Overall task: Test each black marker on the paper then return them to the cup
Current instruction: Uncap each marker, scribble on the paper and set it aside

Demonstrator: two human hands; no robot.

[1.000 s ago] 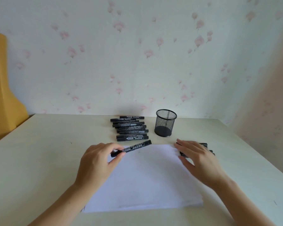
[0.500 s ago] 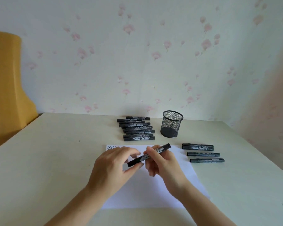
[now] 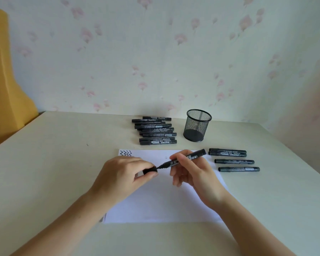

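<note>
Above the white paper (image 3: 164,200), my right hand (image 3: 194,172) grips a black marker (image 3: 190,156) by its barrel, with the bare tip pointing left. My left hand (image 3: 122,176) pinches the marker's black cap (image 3: 150,170), just off the tip. Black zigzag lines (image 3: 125,153) mark the paper's far left corner. A pile of several black markers (image 3: 155,130) lies behind the paper. Several more capped markers (image 3: 233,160) lie to the right of it. The black mesh cup (image 3: 197,125) stands upright at the back and looks empty.
The cream table (image 3: 54,172) ends at a floral wallpapered wall behind the cup. A yellow object (image 3: 6,80) stands beyond the table's far left corner. The table's right edge runs close to the loose markers.
My right hand came off the markers at the right and took the marker's barrel. My left hand pulled the cap off the tip. The view shifted a little.
</note>
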